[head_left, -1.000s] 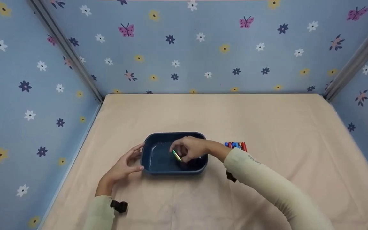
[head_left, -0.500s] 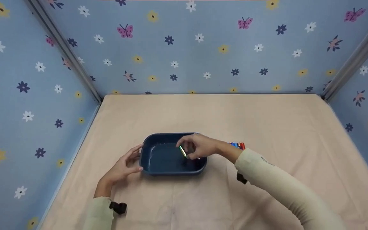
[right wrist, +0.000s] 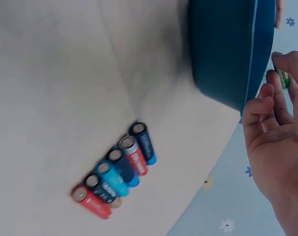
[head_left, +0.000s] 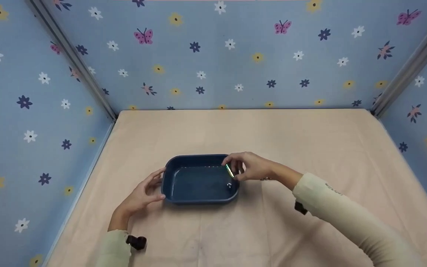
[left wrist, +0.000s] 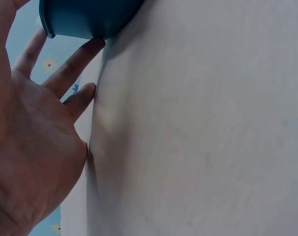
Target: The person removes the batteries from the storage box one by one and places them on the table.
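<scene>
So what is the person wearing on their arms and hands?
Both arms wear long pale cream sleeves: the right sleeve and the left sleeve. A small black device sits at each cuff, by the left wrist and the right. Both hands are bare, with no gloves.

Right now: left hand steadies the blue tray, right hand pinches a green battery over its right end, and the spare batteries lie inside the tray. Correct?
Not quite. The spare batteries lie on the table outside the blue tray, as the right wrist view shows. The rest holds: the left hand touches the tray, and the right hand pinches the green battery over its right end.
</scene>
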Action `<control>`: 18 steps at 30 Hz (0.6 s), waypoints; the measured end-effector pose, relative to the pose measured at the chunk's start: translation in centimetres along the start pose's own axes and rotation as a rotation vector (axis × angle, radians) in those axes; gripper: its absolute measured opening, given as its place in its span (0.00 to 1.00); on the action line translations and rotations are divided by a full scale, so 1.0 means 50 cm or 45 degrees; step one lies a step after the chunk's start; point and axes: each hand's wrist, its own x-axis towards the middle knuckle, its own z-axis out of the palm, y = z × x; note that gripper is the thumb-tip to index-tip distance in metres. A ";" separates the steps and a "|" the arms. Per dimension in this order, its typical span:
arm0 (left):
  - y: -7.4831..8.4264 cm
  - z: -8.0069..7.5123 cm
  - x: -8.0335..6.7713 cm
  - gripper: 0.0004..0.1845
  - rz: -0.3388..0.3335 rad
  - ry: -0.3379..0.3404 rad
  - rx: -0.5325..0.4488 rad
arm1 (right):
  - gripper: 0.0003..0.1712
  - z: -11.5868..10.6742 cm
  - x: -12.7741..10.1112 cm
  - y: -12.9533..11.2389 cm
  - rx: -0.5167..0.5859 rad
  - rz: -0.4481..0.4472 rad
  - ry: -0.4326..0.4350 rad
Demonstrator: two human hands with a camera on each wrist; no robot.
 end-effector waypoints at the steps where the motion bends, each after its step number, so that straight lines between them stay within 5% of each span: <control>1: 0.000 0.000 0.000 0.50 0.002 -0.001 0.001 | 0.33 -0.002 -0.008 0.004 0.006 0.012 0.010; 18: 0.000 -0.001 0.001 0.50 -0.009 0.003 0.029 | 0.31 -0.054 -0.148 0.101 -0.061 0.036 0.237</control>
